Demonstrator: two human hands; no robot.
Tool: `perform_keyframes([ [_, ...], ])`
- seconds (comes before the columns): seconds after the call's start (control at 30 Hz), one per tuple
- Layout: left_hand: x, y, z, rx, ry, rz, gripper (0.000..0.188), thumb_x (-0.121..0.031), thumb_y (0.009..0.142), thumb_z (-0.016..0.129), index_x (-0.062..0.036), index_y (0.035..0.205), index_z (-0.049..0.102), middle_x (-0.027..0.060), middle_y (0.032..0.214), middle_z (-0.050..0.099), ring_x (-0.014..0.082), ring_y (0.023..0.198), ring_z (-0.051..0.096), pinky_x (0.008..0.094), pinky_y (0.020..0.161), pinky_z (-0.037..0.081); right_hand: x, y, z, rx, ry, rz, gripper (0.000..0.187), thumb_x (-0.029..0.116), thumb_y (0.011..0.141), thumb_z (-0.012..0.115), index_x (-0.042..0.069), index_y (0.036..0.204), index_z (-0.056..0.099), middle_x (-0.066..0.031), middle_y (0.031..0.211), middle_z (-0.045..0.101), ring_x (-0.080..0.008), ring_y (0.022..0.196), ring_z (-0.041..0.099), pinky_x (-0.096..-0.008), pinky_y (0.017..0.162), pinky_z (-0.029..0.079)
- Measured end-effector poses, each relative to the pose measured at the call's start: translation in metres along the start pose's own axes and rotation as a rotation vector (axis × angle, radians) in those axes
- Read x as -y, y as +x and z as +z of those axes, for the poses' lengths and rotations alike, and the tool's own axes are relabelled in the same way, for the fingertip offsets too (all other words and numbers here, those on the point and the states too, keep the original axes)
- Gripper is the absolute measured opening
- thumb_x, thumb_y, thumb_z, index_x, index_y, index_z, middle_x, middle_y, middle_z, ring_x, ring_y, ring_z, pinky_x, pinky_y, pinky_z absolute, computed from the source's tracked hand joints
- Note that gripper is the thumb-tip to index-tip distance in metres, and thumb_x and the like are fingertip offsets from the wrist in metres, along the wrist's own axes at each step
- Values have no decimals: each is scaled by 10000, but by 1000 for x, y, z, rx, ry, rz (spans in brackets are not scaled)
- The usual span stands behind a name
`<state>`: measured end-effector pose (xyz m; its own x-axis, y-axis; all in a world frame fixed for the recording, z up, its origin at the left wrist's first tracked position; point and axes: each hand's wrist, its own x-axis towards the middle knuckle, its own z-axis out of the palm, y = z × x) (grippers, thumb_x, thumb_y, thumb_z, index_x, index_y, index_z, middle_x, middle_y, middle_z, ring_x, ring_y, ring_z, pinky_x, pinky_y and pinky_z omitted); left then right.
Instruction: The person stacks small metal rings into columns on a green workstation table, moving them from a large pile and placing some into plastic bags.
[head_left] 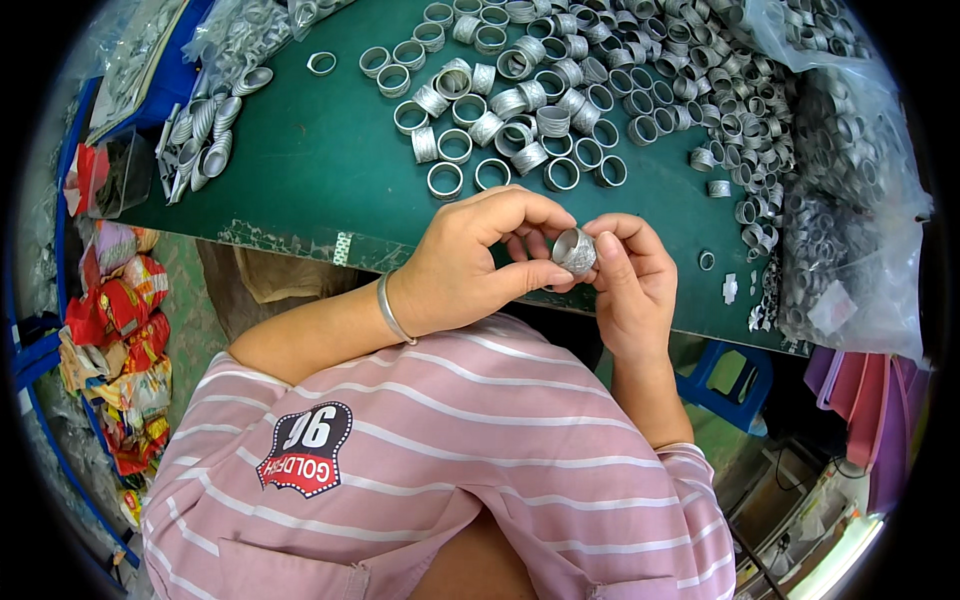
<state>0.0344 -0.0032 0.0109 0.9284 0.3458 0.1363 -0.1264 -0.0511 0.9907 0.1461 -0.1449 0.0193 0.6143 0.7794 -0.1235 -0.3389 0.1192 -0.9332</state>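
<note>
Just over the table's near edge, a wide silver-grey metal ring (574,251) with a patterned outer face is held between my two hands. My left hand (478,250), a bangle on its wrist, has thumb and fingers closed around the ring's left side. From the other side, the thumb and fingers of my right hand (637,275) pinch it. The ring is tilted so that its opening shows. Beyond my hands, several similar loose rings (491,174) stand and lie on the green table (300,150).
A big heap of rings (690,60) spreads over the far right, beside clear plastic bags of rings (850,200). Oval metal pieces (205,125) lie at the far left, near a clear box (125,170). A blue stool (735,385) stands below the table at right.
</note>
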Motion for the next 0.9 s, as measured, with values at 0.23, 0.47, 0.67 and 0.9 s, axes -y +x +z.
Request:
perform_keyframes([
  [0.23, -11, -3, -18, -12, 314, 164, 335, 35, 684, 686, -34, 1002, 603, 78, 954, 549, 137, 731, 577, 251, 618, 484, 1, 3, -14, -127, -945, -392, 70, 54, 879, 577, -11, 882, 604, -108, 796, 623, -211, 665, 596, -288, 612, 471],
  [0.47, -1, -13, -22, 145, 652, 201, 362, 52, 673, 671, -29, 1012, 571, 83, 940, 524, 175, 705, 548, 264, 622, 465, 6, 40, -27, -153, -1348, -596, 144, -4, 748, 661, 14, 886, 625, -128, 872, 563, -306, 799, 546, -352, 696, 456],
  [0.67, -13, -13, -24, 73, 427, -43, 382, -17, 761, 695, -18, 1112, 543, 66, 907, 565, 103, 739, 565, 224, 624, 464, 2, 28, -34, -135, -719, -240, 105, 1, 774, 680, -14, 862, 626, -101, 945, 593, -162, 774, 584, -258, 681, 480],
  [0.9, -14, 7, -8, 38, -424, -367, 280, -103, 905, 565, 8, 1144, 466, 122, 966, 609, 168, 793, 636, 246, 680, 510, 0, 5, -14, 63, -112, -120, 95, 13, 834, 640, -42, 903, 604, -119, 1003, 603, -124, 830, 570, -251, 706, 484],
])
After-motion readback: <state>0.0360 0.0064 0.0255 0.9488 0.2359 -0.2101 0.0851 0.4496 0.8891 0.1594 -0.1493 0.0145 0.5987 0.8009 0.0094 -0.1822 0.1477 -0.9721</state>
